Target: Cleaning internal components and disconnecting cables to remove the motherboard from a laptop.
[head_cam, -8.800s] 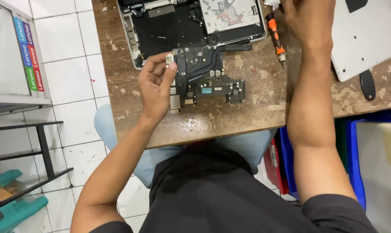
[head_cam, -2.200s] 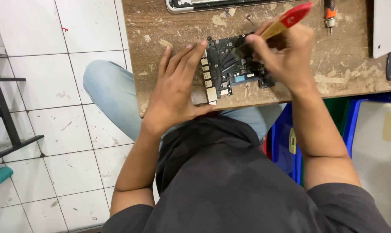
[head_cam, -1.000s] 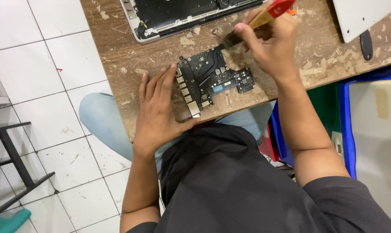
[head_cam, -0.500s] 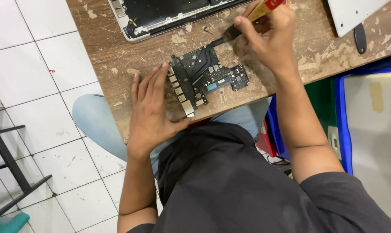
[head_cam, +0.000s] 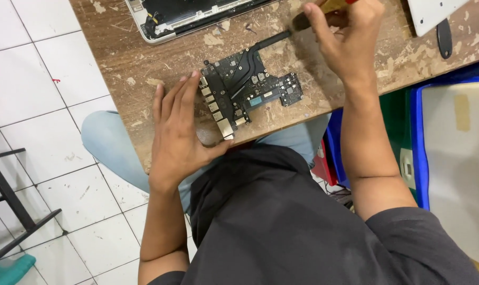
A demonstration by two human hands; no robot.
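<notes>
While left hand (head_cam: 179, 132) steadies it, circuit board (head_cam: 247, 92) lies below right hand (head_cam: 345, 39).

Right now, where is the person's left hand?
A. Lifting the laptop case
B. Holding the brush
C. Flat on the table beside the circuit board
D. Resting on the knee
C: the left hand lies flat on the wooden table, fingers against the circuit board edge.

One head-worn camera looks steeply down, close over the worktable (head_cam: 144, 68)
</notes>
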